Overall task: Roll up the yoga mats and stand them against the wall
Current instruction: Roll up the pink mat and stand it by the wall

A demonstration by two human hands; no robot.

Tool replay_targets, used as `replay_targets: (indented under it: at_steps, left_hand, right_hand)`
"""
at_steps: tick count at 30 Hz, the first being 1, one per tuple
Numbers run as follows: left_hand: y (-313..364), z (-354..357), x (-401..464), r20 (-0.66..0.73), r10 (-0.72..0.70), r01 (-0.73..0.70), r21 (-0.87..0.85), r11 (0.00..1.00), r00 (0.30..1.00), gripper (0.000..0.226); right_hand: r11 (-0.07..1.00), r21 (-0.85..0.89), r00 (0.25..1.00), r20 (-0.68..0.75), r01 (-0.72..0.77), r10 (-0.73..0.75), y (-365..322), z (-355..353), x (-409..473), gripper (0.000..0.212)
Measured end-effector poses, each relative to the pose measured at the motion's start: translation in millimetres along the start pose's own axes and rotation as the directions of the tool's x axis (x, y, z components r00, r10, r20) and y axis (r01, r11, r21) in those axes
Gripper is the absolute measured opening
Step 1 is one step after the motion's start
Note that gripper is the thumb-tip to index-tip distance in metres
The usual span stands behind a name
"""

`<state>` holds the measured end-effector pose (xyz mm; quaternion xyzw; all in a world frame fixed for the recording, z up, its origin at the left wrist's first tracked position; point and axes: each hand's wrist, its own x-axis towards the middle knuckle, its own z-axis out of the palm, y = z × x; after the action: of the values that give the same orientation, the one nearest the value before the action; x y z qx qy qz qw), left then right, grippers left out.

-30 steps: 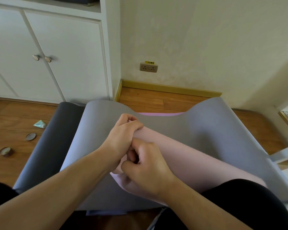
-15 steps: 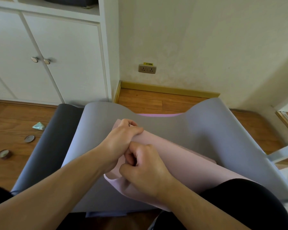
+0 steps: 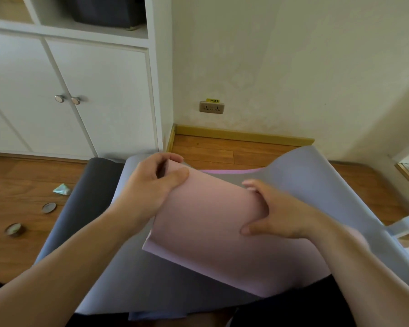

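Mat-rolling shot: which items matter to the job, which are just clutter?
Job:
- pink mat, gripped by left hand and right hand
- grey mat under it
- dark mat
- wall

Clutter:
- two round lids
- teal wrapper
- cabinet
- socket

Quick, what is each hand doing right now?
Left hand: gripping the pink mat at its far edge.
Right hand: gripping the same mat's edge.
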<state>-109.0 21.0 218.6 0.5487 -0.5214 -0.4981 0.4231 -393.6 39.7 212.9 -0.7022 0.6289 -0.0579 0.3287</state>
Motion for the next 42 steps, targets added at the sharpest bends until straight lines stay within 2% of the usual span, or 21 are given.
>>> replay_targets:
  at_steps: [2, 6, 10, 13, 16, 19, 20, 21, 22, 23, 24, 26, 28, 29, 31, 33, 35, 36, 38, 40, 42]
  left_hand:
    - [4, -7, 1, -0.014, -0.047, 0.046, -0.094, 0.994, 0.999, 0.02]
    - [8, -15, 1, -0.052, -0.158, 0.142, -0.226, 0.964, 0.986, 0.02]
    - [7, -20, 4, -0.057, -0.238, 0.215, -0.267, 0.939, 0.97, 0.019]
    - [8, -27, 7, -0.093, -0.278, 0.241, -0.291, 0.926, 0.956, 0.019]
    - [4, -36, 12, -0.09, -0.32, 0.277, -0.318, 0.907, 0.943, 0.022]
    - [4, -44, 17, -0.055, -0.309, 0.291, -0.21, 0.933, 0.95, 0.018]
    - [4, -48, 19, -0.05, -0.27, 0.264, -0.107, 0.959, 0.962, 0.014]
    - [3, -54, 22, -0.044, -0.188, 0.191, 0.082, 0.978, 0.981, 0.011]
    - [5, -60, 23, -0.018, -0.08, 0.081, 0.318, 0.945, 0.997, 0.01]
    - [10, -63, 20, 0.058, -0.004, -0.028, 0.541, 0.841, 0.998, 0.02]
    - [16, -60, 16, 0.16, 0.014, -0.123, 0.696, 0.707, 0.987, 0.041]
    - [22, -37, 4, 0.333, -0.079, -0.262, 0.848, 0.461, 0.94, 0.074]
    - [12, 2, -9, 0.431, -0.129, -0.392, 0.887, 0.245, 0.893, 0.077]
    - [2, 21, -13, 0.459, -0.079, -0.439, 0.879, 0.187, 0.885, 0.073]
    - [-16, 45, -14, 0.443, 0.01, -0.438, 0.884, 0.165, 0.896, 0.061]
    - [-26, 48, -9, 0.428, 0.047, -0.43, 0.892, 0.137, 0.902, 0.055]
    - [-30, 41, -2, 0.435, 0.062, -0.439, 0.895, 0.085, 0.898, 0.053]
    - [-32, 36, 1, 0.441, 0.072, -0.446, 0.893, 0.068, 0.895, 0.052]
    - [-36, 28, 5, 0.452, 0.092, -0.458, 0.887, 0.056, 0.887, 0.057]
    - [-39, 24, 7, 0.461, 0.104, -0.468, 0.882, 0.053, 0.881, 0.062]
    - [-38, 22, 7, 0.463, 0.133, -0.474, 0.878, 0.066, 0.876, 0.064]
  right_hand:
    - [0.988, -0.156, 1.0, -0.019, 0.005, -0.008, 2, 3, 3, 0.101]
    - [0.892, -0.452, 0.976, -0.199, -0.015, -0.085, -2, 6, 5, 0.111]
    - [0.832, -0.554, 0.957, -0.227, 0.027, -0.183, 2, 6, 1, 0.114]
    - [0.824, -0.564, 0.957, -0.212, 0.044, -0.197, 2, 5, 0, 0.116]
    - [0.803, -0.594, 0.938, -0.25, 0.049, -0.242, 1, 9, 5, 0.095]
    - [0.775, -0.625, 0.91, -0.267, 0.088, -0.318, -2, 18, 11, 0.066]
    - [0.761, -0.641, 0.905, -0.262, 0.095, -0.335, -2, 22, 13, 0.061]
    - [0.743, -0.661, 0.9, -0.257, 0.104, -0.354, -4, 25, 13, 0.058]
    - [0.722, -0.682, 0.892, -0.249, 0.114, -0.376, -6, 27, 14, 0.057]
    - [0.706, -0.697, 0.889, -0.237, 0.127, -0.393, -10, 29, 13, 0.057]
    - [0.692, -0.706, 0.885, -0.219, 0.148, -0.412, -15, 31, 13, 0.058]
    - [0.673, -0.712, 0.887, -0.163, 0.198, -0.433, -29, 39, 13, 0.06]
    - [0.634, -0.738, 0.877, -0.124, 0.231, -0.464, -42, 56, 14, 0.061]
    - [0.613, -0.754, 0.864, -0.128, 0.235, -0.487, -44, 65, 15, 0.06]
    - [0.614, -0.753, 0.831, -0.172, 0.235, -0.529, -40, 79, 21, 0.056]
    - [0.623, -0.734, 0.814, -0.171, 0.27, -0.555, -31, 77, 25, 0.066]
    - [0.646, -0.701, 0.86, -0.094, 0.3, -0.501, -24, 64, 22, 0.092]
    - [0.689, -0.657, 0.889, -0.06, 0.306, -0.453, -22, 55, 19, 0.104]
    - [0.832, -0.507, 0.961, -0.024, 0.226, -0.276, -17, 33, 8, 0.112]
    - [0.882, -0.461, 0.993, -0.013, 0.099, -0.118, -7, 11, -1, 0.105]
    - [0.833, -0.552, 0.993, -0.07, 0.039, -0.093, 3, 3, -7, 0.085]
